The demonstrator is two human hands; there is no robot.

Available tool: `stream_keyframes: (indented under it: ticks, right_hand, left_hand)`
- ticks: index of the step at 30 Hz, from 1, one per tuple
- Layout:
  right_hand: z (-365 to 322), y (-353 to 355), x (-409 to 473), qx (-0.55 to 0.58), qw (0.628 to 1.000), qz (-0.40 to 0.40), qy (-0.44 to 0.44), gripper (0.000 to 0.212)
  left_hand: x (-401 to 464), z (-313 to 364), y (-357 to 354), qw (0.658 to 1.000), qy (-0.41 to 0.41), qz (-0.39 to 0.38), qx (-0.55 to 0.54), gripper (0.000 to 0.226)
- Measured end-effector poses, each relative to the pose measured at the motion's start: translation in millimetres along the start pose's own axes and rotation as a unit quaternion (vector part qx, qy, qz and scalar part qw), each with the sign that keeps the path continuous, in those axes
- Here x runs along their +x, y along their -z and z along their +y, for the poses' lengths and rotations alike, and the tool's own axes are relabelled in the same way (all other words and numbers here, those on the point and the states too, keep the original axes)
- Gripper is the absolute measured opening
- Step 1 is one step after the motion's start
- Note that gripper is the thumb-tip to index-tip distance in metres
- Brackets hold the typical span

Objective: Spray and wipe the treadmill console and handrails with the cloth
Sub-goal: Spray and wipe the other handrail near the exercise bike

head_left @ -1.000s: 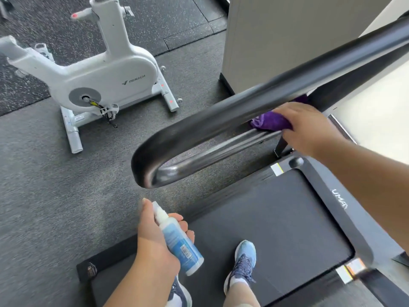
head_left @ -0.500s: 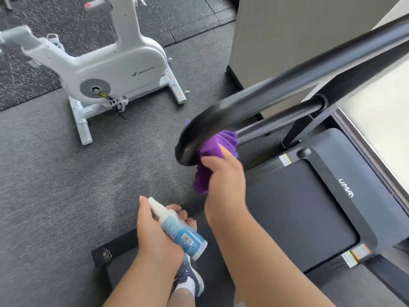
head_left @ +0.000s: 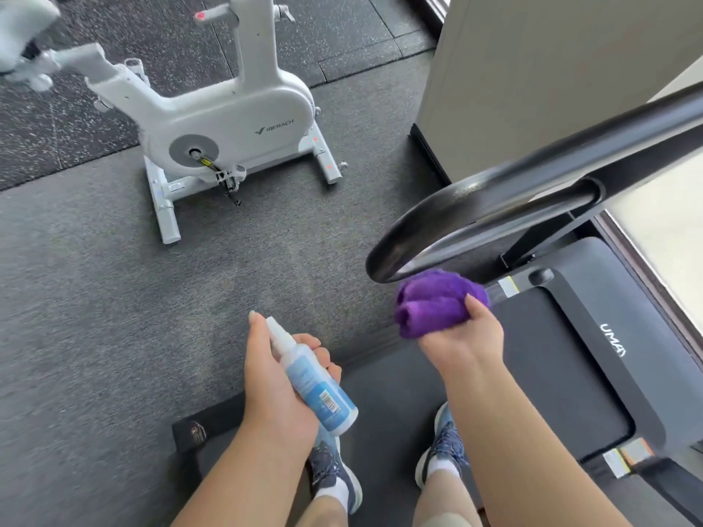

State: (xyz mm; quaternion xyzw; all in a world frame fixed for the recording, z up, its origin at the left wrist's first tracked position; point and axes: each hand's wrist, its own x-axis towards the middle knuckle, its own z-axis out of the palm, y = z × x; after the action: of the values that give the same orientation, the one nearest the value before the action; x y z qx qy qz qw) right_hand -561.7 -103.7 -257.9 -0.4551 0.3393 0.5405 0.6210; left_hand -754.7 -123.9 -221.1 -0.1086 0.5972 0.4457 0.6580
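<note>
Purple bunched terry cloth (head_left: 437,304) sits just under the curved end of the glossy black tubular handrail (head_left: 494,207), close to it; contact cannot be confirmed from this angle. Right hand (head_left: 462,332) grips the cloth from below the handrail end, fingers curled round the wad, thumb on its near side. Left hand (head_left: 277,378), well to the left of the handrail end and lower, is wrapped round a small translucent blue plastic spray bottle with white nozzle (head_left: 308,378), index finger lying straight along the nozzle. Judgement: cloth is soft, light, compressible; it will conform to the round tube if wrapped partly round it, and is best held as a wad in the palm so no loose tail drags. Handrail is rigid, smooth, probably slick when wet. White exercise bike (head_left: 228,119) stands far left of the handrail on grey floor; black treadmill deck (head_left: 570,359) lies below the handrail. Console not in view.
</note>
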Motion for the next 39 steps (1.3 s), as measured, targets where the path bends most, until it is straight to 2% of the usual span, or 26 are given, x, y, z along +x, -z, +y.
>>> stream_keyframes:
  ticks: [2,4,8,10,13,17,23,27,30,34,39]
  right_hand:
    - [12.8,-18.7,6.7,0.032,0.995,-0.086,-0.045,0.047]
    - [28.3,-33.1,-0.6,0.039,0.986,-0.132,-0.089,0.050]
    - [54.4,-27.8,-22.1,0.056,0.976,-0.123,-0.168,0.065]
    - [59.0,-21.5,-25.4,0.080,0.971,-0.124,-0.190,0.057]
    - [56.9,-17.7,-25.8,0.068,0.971,-0.130,-0.187,0.069]
    - [51.1,-19.5,-20.4,0.041,0.981,-0.114,-0.151,0.054]
    - [58.3,-11.3,-14.5,-0.002,0.979,-0.145,-0.145,0.056]
    - [60.2,-20.3,-3.0,0.055,0.974,-0.162,-0.151,0.063]
    - [39.6,-24.3,18.2,0.107,0.964,-0.179,-0.164,0.067]
    - [-31.0,-30.3,52.9,0.064,0.984,-0.136,-0.099,0.068]
    - [-160.7,-61.8,57.6,0.125,0.987,-0.100,-0.012,0.048]
  left_hand:
    - [-0.4,-1.1,-1.1,1.000,0.000,0.001,0.004,0.066]
    - [-2.4,-2.2,-0.9,1.000,0.003,0.009,0.010,0.064]
    - [-8.8,-1.6,4.5,0.998,-0.034,0.006,0.060,0.057]
    - [-12.1,-0.1,5.3,0.995,-0.064,0.020,0.079,0.059]
    - [-13.8,1.8,5.5,0.994,-0.061,0.029,0.090,0.056]
    - [-13.0,1.1,4.3,0.991,-0.039,0.018,0.131,0.052]
    - [-8.3,-6.9,-1.1,0.996,-0.006,0.028,0.088,0.053]
    - [-2.1,-8.8,-9.1,0.996,0.012,0.040,0.081,0.055]
    - [1.0,-10.0,-22.2,0.996,0.001,0.053,0.065,0.053]
    - [4.1,-24.6,-43.8,0.995,0.003,0.065,0.078,0.055]
    - [-1.4,-62.4,-81.3,0.991,0.042,0.099,0.077,0.059]
